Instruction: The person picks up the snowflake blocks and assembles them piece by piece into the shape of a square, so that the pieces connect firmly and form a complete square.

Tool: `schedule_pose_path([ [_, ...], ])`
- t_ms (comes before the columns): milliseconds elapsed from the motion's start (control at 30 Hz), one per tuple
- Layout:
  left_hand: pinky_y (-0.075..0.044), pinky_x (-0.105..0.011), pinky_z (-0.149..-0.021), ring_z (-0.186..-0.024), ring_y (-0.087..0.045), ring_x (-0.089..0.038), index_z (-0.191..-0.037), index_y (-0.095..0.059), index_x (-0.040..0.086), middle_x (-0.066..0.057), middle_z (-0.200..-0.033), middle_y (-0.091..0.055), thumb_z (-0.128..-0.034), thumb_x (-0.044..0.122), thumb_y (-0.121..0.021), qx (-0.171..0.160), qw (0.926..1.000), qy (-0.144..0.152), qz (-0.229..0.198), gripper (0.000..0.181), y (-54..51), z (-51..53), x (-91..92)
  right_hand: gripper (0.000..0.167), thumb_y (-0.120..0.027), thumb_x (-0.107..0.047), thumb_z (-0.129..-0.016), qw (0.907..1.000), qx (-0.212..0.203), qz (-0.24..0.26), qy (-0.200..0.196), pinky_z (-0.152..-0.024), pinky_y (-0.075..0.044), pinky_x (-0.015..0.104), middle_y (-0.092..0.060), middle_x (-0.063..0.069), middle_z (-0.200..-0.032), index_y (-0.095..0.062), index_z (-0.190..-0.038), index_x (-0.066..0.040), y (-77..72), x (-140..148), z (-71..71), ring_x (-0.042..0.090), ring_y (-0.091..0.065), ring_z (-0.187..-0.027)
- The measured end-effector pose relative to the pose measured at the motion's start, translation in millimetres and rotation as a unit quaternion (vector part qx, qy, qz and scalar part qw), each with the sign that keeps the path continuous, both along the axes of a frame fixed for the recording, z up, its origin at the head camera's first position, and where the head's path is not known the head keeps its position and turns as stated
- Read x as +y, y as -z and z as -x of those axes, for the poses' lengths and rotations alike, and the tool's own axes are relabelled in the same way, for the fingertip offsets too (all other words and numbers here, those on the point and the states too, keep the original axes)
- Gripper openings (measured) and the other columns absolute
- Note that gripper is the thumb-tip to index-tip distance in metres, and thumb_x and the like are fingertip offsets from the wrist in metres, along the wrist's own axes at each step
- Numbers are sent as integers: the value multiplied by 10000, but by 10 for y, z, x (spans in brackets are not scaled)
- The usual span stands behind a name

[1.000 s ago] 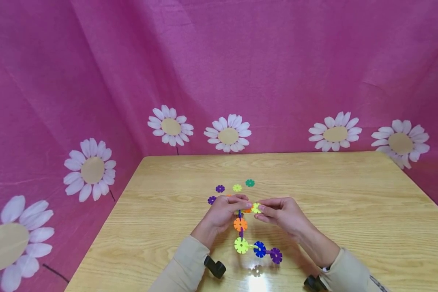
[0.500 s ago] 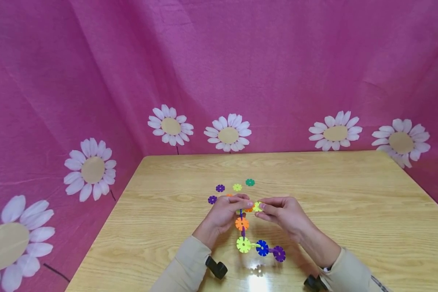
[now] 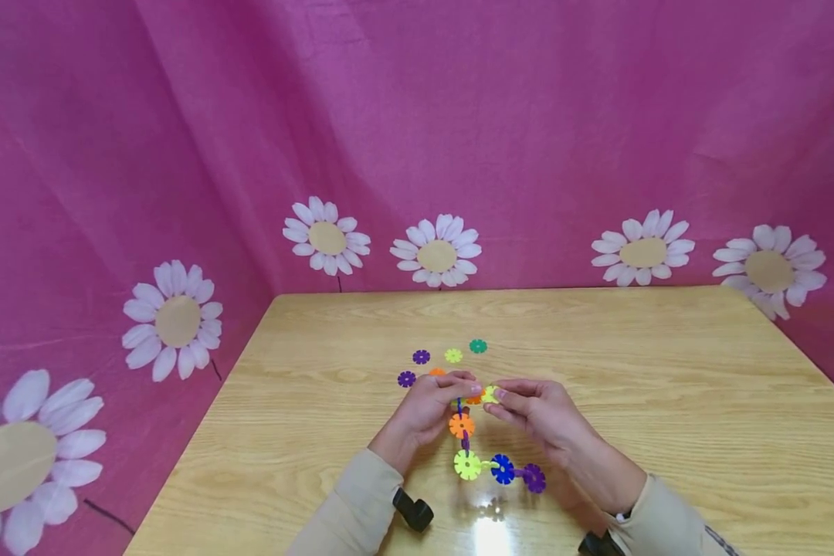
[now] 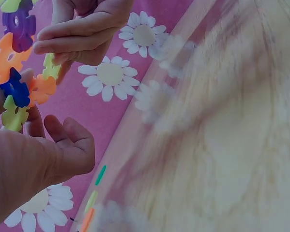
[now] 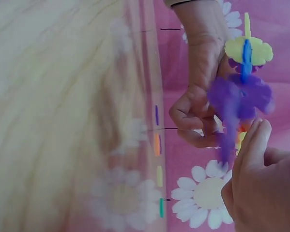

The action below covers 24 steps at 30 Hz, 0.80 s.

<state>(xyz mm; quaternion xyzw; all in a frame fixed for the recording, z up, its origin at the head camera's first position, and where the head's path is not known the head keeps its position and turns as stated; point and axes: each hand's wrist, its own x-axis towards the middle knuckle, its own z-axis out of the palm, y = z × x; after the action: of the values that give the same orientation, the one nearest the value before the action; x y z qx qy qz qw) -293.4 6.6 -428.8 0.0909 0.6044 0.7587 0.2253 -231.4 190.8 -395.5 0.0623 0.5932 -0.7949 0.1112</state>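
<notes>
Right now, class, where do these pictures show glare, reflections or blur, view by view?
Head: white glare on the pale wood-grained table near the picture's bottom edge; left wrist: hazy reflections of white daisies from the pink fabric backdrop in that table; right wrist: similar reflections, and an edge-on purple notched plastic disc smeared by blur.

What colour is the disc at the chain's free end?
Purple; the disc shows best in the head view.

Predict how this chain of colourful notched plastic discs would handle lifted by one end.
The colourful disc chain is probably fairly stiff: its free end juts out unsupported. Thin discs suggest it's light. They join only at edges, so tugging might separate them.
</notes>
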Motion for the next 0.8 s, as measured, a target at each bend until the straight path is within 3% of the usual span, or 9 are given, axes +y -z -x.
schedule_pose_path([
  [300, -496, -264, -882, -1017, -576, -157, -1010, -700, -141, -90, -1196, -581, -914, 80, -703, -46, 10000, 17, 7, 241, 1, -34, 13, 415, -541, 65, -967, 9984, 312, -462, 111, -854, -573, 233, -634, 127, -1060, -421, -1332, 222, 12, -24, -28, 122, -737, -840],
  [600, -537, -299, -847, -992, -622, -132, -1130, -725, -11, 24, -1030, -689, -950, 152, -676, 112, 9997, 223, 14, 248, -88, -53, 21, 387, -549, 7, -990, 9906, 887, -1027, -196, -849, -581, 258, -675, 135, -1067, -469, -1309, 211, -159, 126, 13, 133, -740, -874],
  [800, -568, -389, -899, -905, -686, -130, -1178, -695, -44, 10, -984, -736, -972, 161, -650, 237, 9986, 383, 279, 294, -114, -77, 31, 361, -557, -4, -990, 9856, 965, -1359, -272, -838, -586, 269, -677, 147, -1082, -511, -1286, 198, -193, 182, 0, 143, -742, -881],
])
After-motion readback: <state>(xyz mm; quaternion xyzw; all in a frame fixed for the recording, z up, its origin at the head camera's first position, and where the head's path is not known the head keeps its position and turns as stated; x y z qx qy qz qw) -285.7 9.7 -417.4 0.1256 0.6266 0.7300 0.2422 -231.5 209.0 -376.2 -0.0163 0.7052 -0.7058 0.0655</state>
